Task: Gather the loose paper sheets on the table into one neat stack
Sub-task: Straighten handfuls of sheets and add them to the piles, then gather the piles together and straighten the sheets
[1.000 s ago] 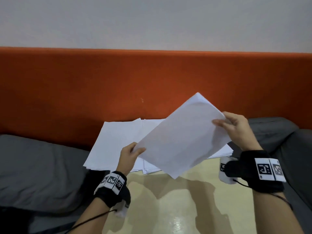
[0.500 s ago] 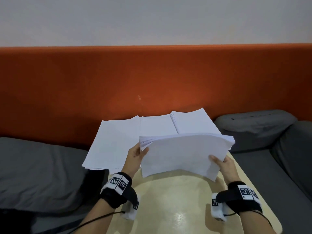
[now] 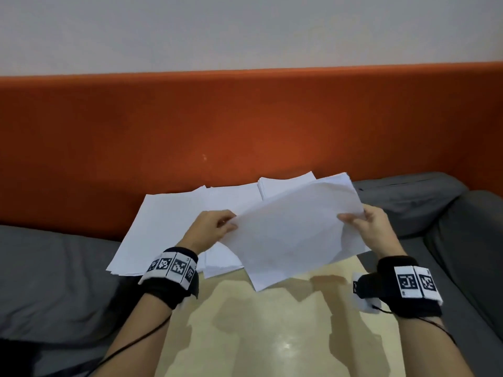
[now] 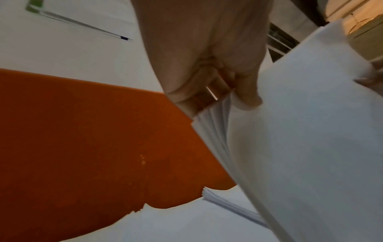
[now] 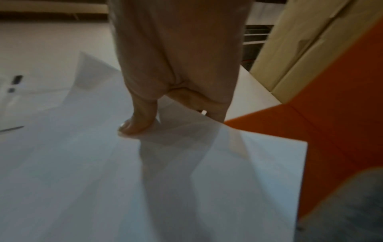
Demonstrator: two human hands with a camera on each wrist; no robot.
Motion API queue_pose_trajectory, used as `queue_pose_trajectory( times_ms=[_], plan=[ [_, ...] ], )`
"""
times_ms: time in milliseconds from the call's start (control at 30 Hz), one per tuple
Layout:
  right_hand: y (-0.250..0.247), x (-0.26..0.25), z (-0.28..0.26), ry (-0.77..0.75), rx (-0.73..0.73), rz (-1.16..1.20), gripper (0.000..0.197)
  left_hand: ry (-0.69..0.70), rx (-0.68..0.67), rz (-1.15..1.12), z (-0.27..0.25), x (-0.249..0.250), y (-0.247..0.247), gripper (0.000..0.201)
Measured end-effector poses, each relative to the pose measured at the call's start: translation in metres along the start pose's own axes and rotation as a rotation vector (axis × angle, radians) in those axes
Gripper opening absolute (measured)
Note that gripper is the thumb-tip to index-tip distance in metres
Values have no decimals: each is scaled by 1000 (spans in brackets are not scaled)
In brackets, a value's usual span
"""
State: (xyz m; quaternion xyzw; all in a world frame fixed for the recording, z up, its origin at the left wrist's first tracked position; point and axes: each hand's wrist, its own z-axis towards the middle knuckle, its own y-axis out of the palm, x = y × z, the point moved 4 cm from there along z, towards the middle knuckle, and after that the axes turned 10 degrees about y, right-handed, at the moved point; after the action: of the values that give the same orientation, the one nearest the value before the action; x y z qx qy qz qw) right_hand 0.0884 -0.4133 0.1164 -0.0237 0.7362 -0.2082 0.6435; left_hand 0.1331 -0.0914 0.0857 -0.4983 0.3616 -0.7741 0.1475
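We hold a bundle of white sheets (image 3: 296, 235) in the air above the far half of the pale worktop (image 3: 272, 336), tilted so that its near corner dips toward us and its far right corner rises. Our left hand (image 3: 209, 227) pinches the bundle's left edge — in the left wrist view the thumb (image 4: 246, 91) lies on the top sheet while the other fingers curl beneath the fanned edges. Our right hand (image 3: 373, 227) grips the right edge; the right wrist view shows its thumb (image 5: 136, 124) pressed on the top of the paper, the fingers underneath showing through as a shadow.

Behind and under the bundle more loose sheets (image 3: 163, 229) lie spread on the far left part of the worktop, their left edge hanging over the worktop's side. A thicker pile (image 3: 283, 183) sits farther back, just beside the orange backrest (image 3: 245, 126), partly hidden by the sheets we hold.

Grey cushions (image 3: 54, 281) flank the worktop on the left and right. Each wrist wears a black band (image 3: 171, 276) with printed square markers — a thin cable trails from the left one.
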Motion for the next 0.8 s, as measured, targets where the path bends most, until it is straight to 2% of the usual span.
queue_pose_trajectory(
  times_ms=[67, 167, 200, 267, 300, 333, 400, 467, 500, 567, 633, 733, 800],
  plan=[
    [-8, -15, 13, -60, -4, -62, 12, 9, -83, 20, 9, 9, 16, 26],
    [-20, -34, 35, -190, 161, -73, 14, 14, 77, -78, 20, 16, 32, 22],
    [-25, -36, 41, -224, 275, -77, 20, -12, 148, -159, 23, 17, 38, 25],
    [-31, -32, 52, -205, 482, -90, 50, -69, 277, -302, 30, 20, 51, 29],
    [-30, -24, 58, -141, 498, -76, 64, -94, 331, -358, 34, 22, 56, 27],
    [-26, -9, 66, -50, 430, -40, 74, -116, 379, -408, 39, 24, 63, 24],
    [-7, 24, 77, 114, 145, 61, 77, -159, 454, -499, 49, 28, 75, 15],
    [10, 48, 77, 179, -133, 116, 62, -205, 524, -579, 59, 31, 87, 15],
    [14, 55, 78, 160, -194, 135, 53, -238, 554, -601, 66, 31, 93, 19],
    [10, 57, 86, 113, -199, 209, 41, -290, 579, -627, 82, 32, 106, 23],
    [3, 62, 104, 107, -137, 230, 37, -334, 565, -626, 97, 30, 119, 26],
    [6, 101, 142, 221, -103, 32, 39, -478, 515, -621, 105, 15, 145, 36],
    [16, 138, 161, 376, -191, -149, 43, -637, 413, -560, 94, 1, 169, 43]
  ],
)
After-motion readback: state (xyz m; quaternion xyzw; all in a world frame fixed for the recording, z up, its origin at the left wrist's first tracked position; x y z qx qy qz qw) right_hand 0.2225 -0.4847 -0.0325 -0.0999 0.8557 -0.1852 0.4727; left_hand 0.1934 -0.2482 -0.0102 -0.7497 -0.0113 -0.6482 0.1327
